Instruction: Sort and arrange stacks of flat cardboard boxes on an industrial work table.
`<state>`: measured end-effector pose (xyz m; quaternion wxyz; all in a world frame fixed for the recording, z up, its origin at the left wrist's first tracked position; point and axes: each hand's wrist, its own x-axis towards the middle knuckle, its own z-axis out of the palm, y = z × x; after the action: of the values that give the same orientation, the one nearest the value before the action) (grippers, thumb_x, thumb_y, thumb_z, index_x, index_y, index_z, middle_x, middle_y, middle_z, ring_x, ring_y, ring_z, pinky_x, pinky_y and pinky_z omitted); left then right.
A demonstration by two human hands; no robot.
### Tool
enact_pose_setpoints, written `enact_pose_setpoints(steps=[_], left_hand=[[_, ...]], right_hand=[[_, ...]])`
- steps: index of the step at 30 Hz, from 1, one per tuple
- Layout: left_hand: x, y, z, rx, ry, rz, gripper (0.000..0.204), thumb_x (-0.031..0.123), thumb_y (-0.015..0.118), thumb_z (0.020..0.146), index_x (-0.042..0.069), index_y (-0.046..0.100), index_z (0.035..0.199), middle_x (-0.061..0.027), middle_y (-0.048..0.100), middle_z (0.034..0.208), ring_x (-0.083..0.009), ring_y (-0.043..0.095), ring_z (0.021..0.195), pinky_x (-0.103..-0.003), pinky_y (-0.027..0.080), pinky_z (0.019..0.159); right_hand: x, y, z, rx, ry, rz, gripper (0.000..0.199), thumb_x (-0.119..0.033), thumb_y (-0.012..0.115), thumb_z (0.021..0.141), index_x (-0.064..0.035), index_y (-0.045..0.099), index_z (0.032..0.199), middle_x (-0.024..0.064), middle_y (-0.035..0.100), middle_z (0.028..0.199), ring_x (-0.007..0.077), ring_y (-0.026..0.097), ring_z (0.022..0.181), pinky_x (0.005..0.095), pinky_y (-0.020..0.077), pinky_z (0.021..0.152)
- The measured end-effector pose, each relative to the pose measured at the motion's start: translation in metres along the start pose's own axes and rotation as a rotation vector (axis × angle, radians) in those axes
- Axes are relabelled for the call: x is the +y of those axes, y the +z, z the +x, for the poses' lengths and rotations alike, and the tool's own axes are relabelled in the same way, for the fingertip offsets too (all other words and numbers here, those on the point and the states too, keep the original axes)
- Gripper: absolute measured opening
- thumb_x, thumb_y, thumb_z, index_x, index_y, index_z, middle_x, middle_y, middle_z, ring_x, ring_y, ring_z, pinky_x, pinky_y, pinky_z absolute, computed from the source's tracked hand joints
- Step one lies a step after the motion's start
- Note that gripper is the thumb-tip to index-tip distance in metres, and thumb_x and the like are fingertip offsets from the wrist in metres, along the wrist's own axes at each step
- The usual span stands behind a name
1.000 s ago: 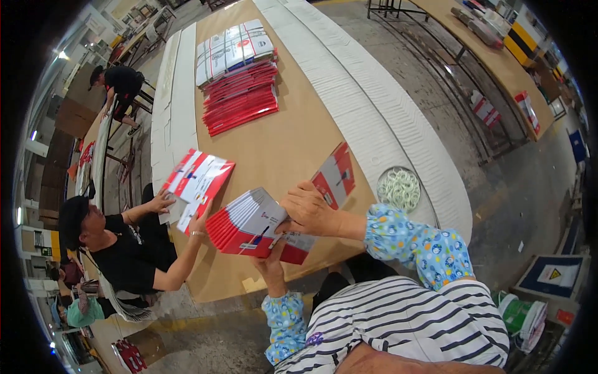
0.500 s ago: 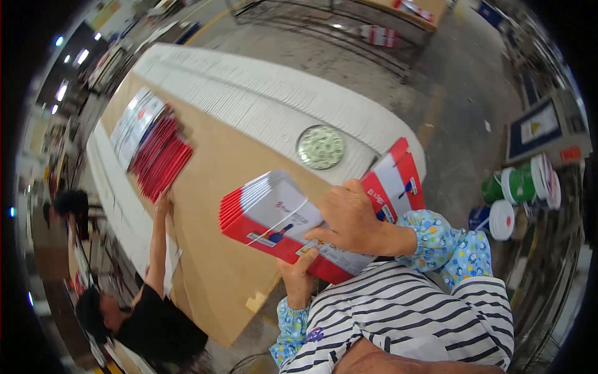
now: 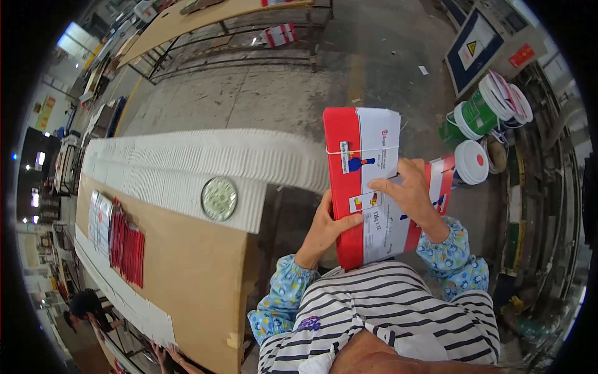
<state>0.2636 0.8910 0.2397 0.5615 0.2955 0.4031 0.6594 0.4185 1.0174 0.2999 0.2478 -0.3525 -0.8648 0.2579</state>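
Observation:
In front of my chest I hold a bundle of flat red-and-white printed cartons (image 3: 380,215), tipped nearly upright, with a thin white band around its upper part. My left hand (image 3: 325,229) grips its left edge, thumb across the front face and the other fingers mostly hidden. On the right edge my right hand (image 3: 411,192) is closed, its thumb lying over the front. A red-and-white carton part (image 3: 441,177) sticks out beyond that hand; whether it belongs to the same bundle I cannot tell.
Left is a table covered with brown cardboard (image 3: 193,262) and white corrugated sheeting (image 3: 187,159). On it are a round pale-green container (image 3: 219,198) and a stack of red cartons (image 3: 126,249). Another person's hands (image 3: 167,358) touch its near edge. Green-and-white buckets (image 3: 478,112) and a white-lidded bucket (image 3: 471,163) stand right.
The bundle has swung from slanting left to nearly upright, and both hands have turned with it. My view has shifted right, away from the table; the other person's hand has left the carton stack.

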Motion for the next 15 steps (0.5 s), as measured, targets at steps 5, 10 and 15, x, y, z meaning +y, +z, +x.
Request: enact_pose_setpoints(steps=[5, 10, 15], left_hand=[[-0.05, 0.069, 0.093, 0.096, -0.021, -0.128, 0.042, 0.004, 0.073, 0.077, 0.0, 0.049, 0.111, -0.0095, 0.061, 0.107, -0.0148, 0.059, 0.096, -0.031, 0.049, 0.086], [-0.067, 0.125, 0.166, 0.12, 0.063, 0.094, 0.039, 0.005, 0.073, 0.077, -0.001, 0.053, 0.109, -0.008, 0.063, 0.103, -0.0126, 0.06, 0.092, -0.028, 0.049, 0.082], [-0.066, 0.148, 0.215, 0.138, 0.123, 0.178, 0.038, 0.009, 0.075, 0.075, -0.001, 0.056, 0.106, -0.0081, 0.065, 0.098, -0.0117, 0.061, 0.087, -0.027, 0.049, 0.077]], right_hand=[[0.106, -0.059, 0.036, -0.027, 0.038, 0.005, 0.031, -0.024, 0.069, 0.08, -0.0008, 0.064, 0.1, 0.0124, 0.068, 0.091, 0.0205, 0.061, 0.083, 0.0352, 0.0443, 0.08], [0.197, -0.118, 0.068, -0.168, 0.12, 0.452, 0.031, -0.031, 0.063, 0.085, -0.005, 0.066, 0.101, 0.0132, 0.068, 0.091, 0.0191, 0.056, 0.086, 0.0339, 0.0328, 0.084], [0.221, -0.138, 0.094, -0.029, 0.072, 0.335, 0.03, -0.028, 0.064, 0.085, -0.0031, 0.064, 0.102, 0.0114, 0.066, 0.091, 0.0221, 0.055, 0.089, 0.0356, 0.0357, 0.084]])
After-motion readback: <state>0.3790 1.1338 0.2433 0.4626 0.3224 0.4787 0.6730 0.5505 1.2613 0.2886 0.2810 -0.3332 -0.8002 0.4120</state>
